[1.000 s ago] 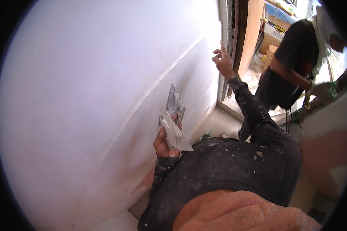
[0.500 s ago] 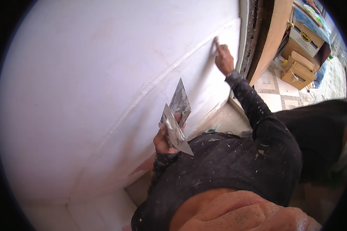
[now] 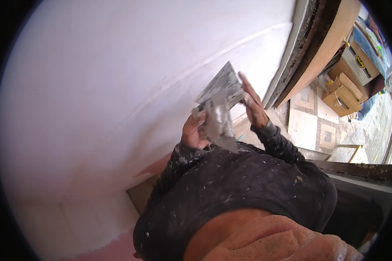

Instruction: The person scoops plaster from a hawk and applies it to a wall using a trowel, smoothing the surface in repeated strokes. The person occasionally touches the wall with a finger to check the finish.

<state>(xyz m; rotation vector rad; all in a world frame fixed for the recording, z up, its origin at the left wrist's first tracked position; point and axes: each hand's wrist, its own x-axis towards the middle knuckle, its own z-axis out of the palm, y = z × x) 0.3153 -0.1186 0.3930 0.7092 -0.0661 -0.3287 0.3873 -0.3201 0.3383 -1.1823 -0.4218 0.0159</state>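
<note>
My left hand grips two metal putty knives, one crossing over the other. The farther putty knife has a broad blade streaked with grey and white residue. On the nearer putty knife sits a whitish smear of filler; it is slightly blurred. My right hand holds nothing, its fingers stretched out beside the blade's right edge; whether they touch it I cannot tell. Beyond both hands, a raised line of filler runs diagonally across the white wall.
A wooden door frame bounds the wall on the right. Past it, cardboard boxes stand on a tiled floor. Pinkish patches show low on the wall.
My right hand has come away from the filler line, down to the putty knives, and its fingers have straightened. The knives have risen and turned; the view has shifted.
</note>
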